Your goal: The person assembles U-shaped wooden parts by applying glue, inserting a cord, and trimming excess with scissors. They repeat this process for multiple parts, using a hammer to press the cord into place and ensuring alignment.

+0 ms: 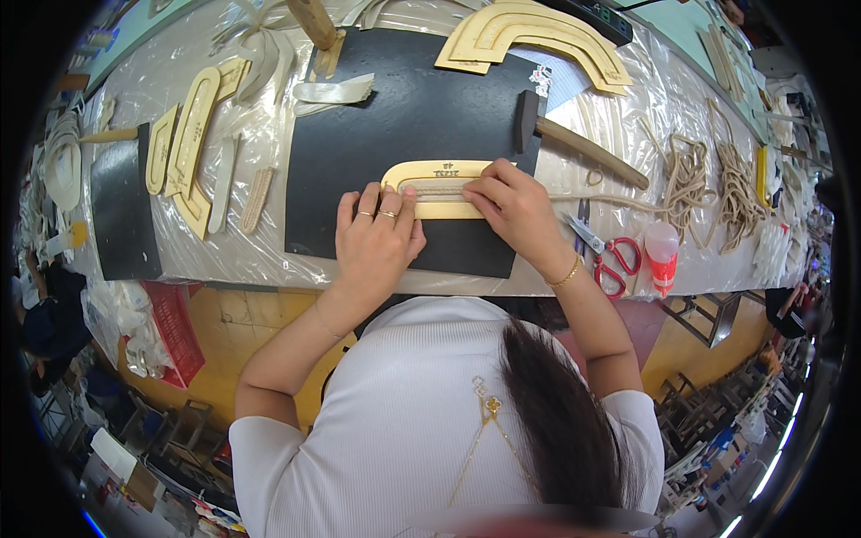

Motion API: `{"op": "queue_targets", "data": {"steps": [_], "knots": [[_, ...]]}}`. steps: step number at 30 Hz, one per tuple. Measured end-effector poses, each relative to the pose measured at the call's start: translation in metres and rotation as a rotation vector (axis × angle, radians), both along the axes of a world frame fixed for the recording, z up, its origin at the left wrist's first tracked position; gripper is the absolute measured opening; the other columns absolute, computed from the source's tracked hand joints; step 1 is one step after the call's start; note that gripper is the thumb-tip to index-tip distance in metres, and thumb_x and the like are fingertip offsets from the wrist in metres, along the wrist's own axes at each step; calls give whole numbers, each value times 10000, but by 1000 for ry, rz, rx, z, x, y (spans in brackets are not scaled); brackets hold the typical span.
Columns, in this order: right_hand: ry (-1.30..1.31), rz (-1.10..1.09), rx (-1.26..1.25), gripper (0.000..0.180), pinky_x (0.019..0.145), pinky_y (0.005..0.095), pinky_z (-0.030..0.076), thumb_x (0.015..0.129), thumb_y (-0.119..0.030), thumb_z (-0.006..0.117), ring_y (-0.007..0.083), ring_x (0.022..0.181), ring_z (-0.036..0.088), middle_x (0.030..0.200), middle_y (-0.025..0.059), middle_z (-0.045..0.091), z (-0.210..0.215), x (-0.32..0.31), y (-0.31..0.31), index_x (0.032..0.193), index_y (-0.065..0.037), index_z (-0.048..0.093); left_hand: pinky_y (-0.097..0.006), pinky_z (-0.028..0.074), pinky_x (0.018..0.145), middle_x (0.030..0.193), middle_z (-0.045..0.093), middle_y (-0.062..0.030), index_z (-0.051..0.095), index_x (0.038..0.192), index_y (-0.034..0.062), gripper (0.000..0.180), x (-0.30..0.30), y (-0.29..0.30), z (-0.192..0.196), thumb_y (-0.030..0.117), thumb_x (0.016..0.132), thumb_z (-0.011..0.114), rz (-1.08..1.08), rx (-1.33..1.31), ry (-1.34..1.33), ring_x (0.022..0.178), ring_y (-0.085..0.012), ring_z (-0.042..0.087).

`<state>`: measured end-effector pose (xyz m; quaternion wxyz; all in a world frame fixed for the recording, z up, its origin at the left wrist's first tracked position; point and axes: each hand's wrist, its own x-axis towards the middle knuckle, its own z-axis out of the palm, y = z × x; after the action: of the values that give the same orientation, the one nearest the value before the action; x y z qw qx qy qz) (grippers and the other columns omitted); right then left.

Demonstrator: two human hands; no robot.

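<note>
A yellow wooden slotted template (437, 173) lies on a black mat (404, 117) at the table's near edge. A braided rope strip (439, 190) runs along its slot. My left hand (375, 240) lies flat on the template's left end, fingers spread, with rings on two fingers. My right hand (513, 208) presses its fingertips on the rope strip and the template's right end. A gold bracelet circles my right wrist.
A wooden-handled hammer (574, 143) lies right of the mat. Red-handled scissors (610, 260) and a small red and white bottle (662, 255) sit near the table's edge. Coiled rope (708, 184) lies at the right. More yellow templates (184, 143) and another black mat (121, 211) lie at the left.
</note>
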<state>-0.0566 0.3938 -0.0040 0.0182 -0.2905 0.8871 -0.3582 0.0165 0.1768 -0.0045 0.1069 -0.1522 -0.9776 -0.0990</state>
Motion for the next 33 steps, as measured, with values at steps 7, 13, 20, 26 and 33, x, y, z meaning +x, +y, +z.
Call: {"op": "queue_targets", "data": {"steps": [7, 13, 20, 26, 33], "knots": [[172, 38, 79, 89, 674, 368, 484, 827, -156, 748, 239, 738, 608, 837, 43, 588, 0, 0, -1, 849, -87, 697, -469, 396, 966, 1227, 610, -96, 668, 1211, 60, 460, 3, 5, 5, 208, 786, 766, 13, 131, -9, 1157, -261, 559], [180, 39, 81, 92, 720, 355, 443, 824, -147, 754, 225, 741, 592, 838, 35, 594, 7, -5, 9, 880, -87, 712, -479, 391, 1123, 1329, 604, -137, 647, 1149, 18, 381, 3, 34, -18, 124, 797, 744, -161, 318, -43, 1312, -295, 528], [77, -8, 21, 120, 733, 340, 434, 794, -106, 780, 216, 767, 571, 859, 29, 616, 12, -9, 26, 907, -85, 745, -471, 425, 1100, 1288, 628, -138, 644, 1219, 25, 447, 0, 30, -18, 137, 798, 749, -185, 289, -48, 1262, -300, 560], [117, 24, 34, 89, 773, 342, 413, 810, -133, 761, 209, 816, 597, 867, 29, 612, 8, -11, 25, 869, -82, 719, -459, 445, 1015, 1138, 633, -122, 655, 1288, 88, 504, -7, 45, -13, 217, 810, 752, -130, 226, 15, 1109, -285, 589], [119, -231, 52, 164, 826, 399, 481, 805, -92, 765, 305, 938, 620, 982, 88, 637, 38, 9, 59, 956, -56, 712, -415, 467, 881, 958, 617, -55, 707, 1176, 71, 432, -25, 48, 0, 221, 772, 734, -198, 79, -1, 932, -241, 603]]}}
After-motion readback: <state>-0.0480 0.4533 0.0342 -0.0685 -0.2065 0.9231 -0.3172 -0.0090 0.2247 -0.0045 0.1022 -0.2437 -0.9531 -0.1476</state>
